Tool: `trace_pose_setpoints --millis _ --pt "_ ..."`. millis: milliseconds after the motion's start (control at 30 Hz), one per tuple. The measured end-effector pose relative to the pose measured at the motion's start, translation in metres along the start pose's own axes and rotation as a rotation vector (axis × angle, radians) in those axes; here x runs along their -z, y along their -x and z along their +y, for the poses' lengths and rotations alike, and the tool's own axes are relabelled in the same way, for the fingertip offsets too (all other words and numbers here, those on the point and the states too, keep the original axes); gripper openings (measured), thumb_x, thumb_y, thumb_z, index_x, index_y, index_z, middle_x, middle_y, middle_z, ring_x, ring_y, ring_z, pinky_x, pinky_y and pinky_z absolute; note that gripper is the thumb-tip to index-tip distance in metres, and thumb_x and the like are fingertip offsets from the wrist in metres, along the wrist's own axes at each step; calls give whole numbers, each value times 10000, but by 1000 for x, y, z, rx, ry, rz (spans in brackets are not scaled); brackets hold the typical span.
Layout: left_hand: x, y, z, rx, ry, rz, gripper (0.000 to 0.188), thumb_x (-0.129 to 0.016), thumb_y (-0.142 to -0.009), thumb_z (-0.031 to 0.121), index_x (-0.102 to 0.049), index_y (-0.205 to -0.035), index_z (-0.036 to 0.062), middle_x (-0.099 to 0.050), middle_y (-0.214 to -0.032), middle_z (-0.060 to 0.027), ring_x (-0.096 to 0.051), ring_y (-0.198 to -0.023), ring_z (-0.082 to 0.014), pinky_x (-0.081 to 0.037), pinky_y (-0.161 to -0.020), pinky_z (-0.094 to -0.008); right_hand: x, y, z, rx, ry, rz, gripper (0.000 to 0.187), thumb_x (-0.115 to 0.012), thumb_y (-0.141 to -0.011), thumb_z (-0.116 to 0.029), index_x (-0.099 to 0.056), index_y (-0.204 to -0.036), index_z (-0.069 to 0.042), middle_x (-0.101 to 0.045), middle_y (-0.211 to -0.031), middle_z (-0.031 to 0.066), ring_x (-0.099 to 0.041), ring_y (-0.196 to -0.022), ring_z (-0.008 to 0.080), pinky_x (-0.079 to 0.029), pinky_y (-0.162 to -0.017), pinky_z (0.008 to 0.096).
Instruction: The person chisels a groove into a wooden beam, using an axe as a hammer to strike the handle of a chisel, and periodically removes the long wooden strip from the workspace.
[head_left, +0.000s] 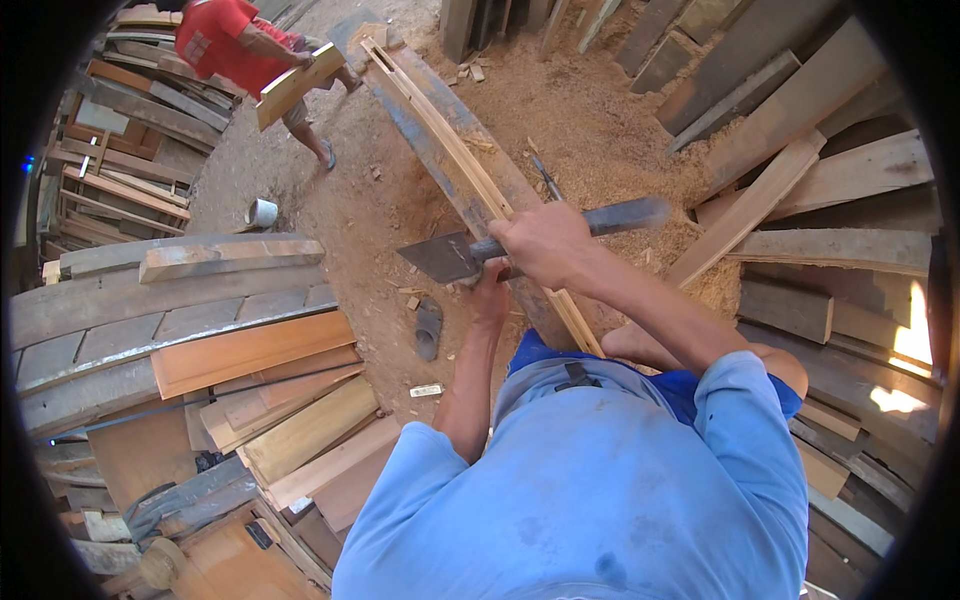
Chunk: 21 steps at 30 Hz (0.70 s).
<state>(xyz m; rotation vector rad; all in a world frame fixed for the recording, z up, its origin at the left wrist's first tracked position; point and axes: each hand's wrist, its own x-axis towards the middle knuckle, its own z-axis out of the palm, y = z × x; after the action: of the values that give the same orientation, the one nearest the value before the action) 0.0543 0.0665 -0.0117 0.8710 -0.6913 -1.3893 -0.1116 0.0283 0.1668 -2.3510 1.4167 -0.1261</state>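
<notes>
My right hand (548, 243) is wrapped round the thick, dark, round handle of a broad-bladed tool (440, 260), like a hatchet or adze. Its flat dark blade points left, and its handle runs out to the right, blurred at the end. Below the handle my left hand (487, 290) is closed, close to the blade and the wood's edge. The tool partly hides its fingers, so what they grip is unclear. A long, narrow piece of pale wood (445, 130) runs under my hands along a worn grey plank (415, 150), its near end between my legs.
A thin tool (546, 178) lies on sawdust beyond my right hand. Stacked boards (255, 350) stand left; leaning planks (750, 200) line the right. A sandal (428, 330) and white bucket (262, 213) are on the ground. A person in red (215, 40) carries a board (298, 88) at far left.
</notes>
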Motion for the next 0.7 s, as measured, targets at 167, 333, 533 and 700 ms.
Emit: trace_pose_setpoints --millis 167,333,533,700 --pt "-18 8 12 -30 -272 -69 185 -742 -920 56 -650 -1080 68 -672 -989 -3 -633 -917 -104 -527 -802 -285 46 8 -10 25 -65 83 291 -758 -783 -199 -657 -1044 -117 -729 -880 122 -727 -880 357 -562 -714 480" --pt "-36 16 23 -2 -222 -46 195 -731 -936 37 -649 -1111 62 -650 -1032 3 -621 -927 -97 -519 -801 -271 63 26 -6 158 -230 397 209 -750 -806 -205 -690 -987 -119 -713 -903 102 -711 -853 350 -551 -675 466" --pt "-61 21 30 76 -275 -21 264 -706 -934 31 -624 -1181 74 -652 -1075 -4 -603 -933 -113 -499 -831 -314 31 25 25 -20 14 8 247 -783 -761 -198 -672 -968 -123 -702 -865 117 -704 -854 362 -548 -691 484" --pt "-63 23 14 4 -520 -204 162 -793 -906 103 -691 -1024 57 -675 -929 23 -614 -871 -86 -510 -787 -266 77 56 2 -11 -175 330 255 -776 -800 -231 -660 -1004 -130 -706 -871 122 -700 -871 377 -544 -721 499"
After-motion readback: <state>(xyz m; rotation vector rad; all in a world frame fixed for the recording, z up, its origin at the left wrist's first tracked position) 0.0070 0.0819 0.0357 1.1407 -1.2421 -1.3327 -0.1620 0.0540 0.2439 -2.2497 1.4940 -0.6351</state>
